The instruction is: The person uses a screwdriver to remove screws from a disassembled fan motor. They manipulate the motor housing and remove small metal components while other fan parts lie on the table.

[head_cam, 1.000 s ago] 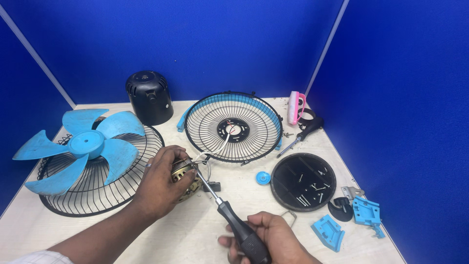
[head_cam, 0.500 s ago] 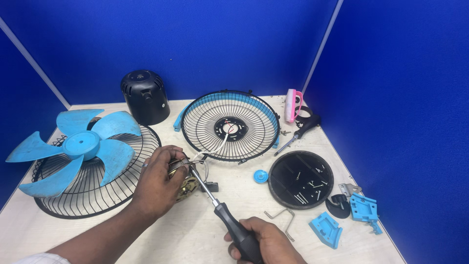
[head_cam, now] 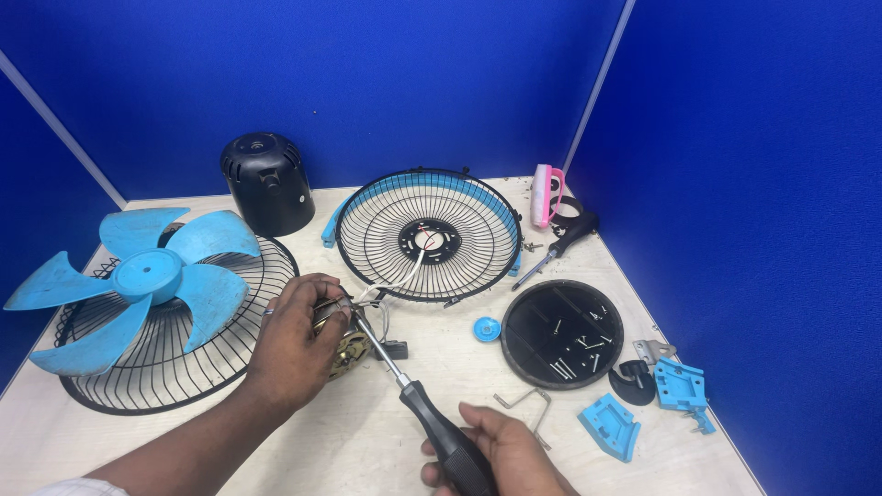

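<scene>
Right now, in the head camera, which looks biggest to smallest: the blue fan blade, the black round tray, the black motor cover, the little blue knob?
1. Fan blade
2. Tray
3. Motor cover, which sits farther back, so this is unsure against the tray
4. Knob

A small brass-coloured fan motor (head_cam: 344, 342) sat on the pale table, mostly covered from the left. A screwdriver (head_cam: 418, 404) with a black handle and silver shaft lay tilted, its tip touching the motor's top.

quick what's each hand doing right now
Left hand: closed around the fan motor.
Right hand: closed on the screwdriver handle.
</scene>
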